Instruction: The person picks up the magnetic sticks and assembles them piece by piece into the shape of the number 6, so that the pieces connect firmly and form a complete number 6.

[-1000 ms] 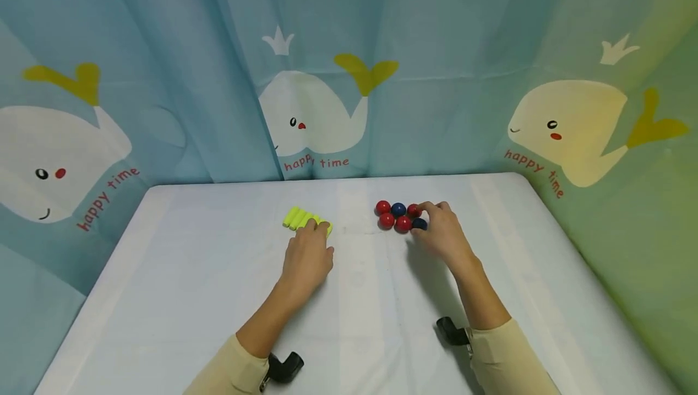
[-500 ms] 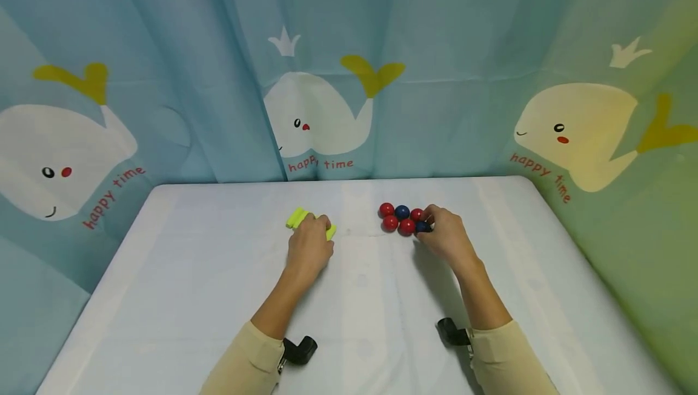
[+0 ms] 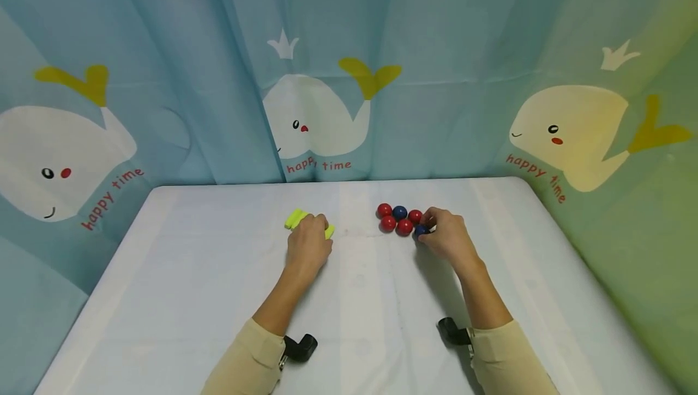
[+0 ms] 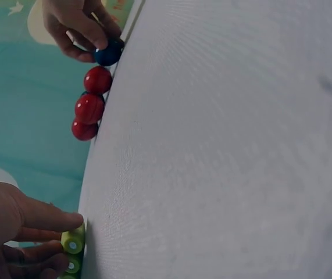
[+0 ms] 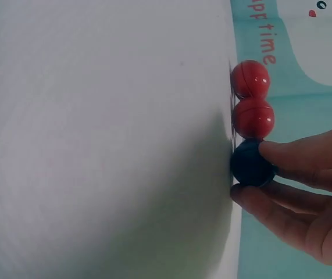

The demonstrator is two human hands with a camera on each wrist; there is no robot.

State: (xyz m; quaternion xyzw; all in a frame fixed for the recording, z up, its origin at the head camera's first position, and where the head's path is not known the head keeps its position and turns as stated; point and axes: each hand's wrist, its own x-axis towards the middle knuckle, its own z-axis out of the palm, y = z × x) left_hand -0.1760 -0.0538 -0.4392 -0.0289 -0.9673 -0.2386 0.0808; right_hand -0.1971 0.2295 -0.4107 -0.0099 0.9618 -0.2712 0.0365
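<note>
White table (image 3: 191,274), upper mid-frame:
Right hand (image 3: 450,236) pinched a blue ball (image 5: 250,165); left hand (image 3: 308,243) gripped green cylinders (image 3: 295,219), pale centres (image 4: 72,245) showing only left-wrist.

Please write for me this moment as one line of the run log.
left hand touches yellow-green sticks | right hand pinches blue ball | second blue ball, four red balls grouped beside it on table

One dark blue ball (image 5: 250,164), gripped by the right hand (image 5: 325,224). Two glossy red balls (image 5: 254,118), in line beside it, on a white surface (image 5: 107,104). Teal curtain (image 5: 296,107) behind, red lettering (image 5: 268,45).
</note>
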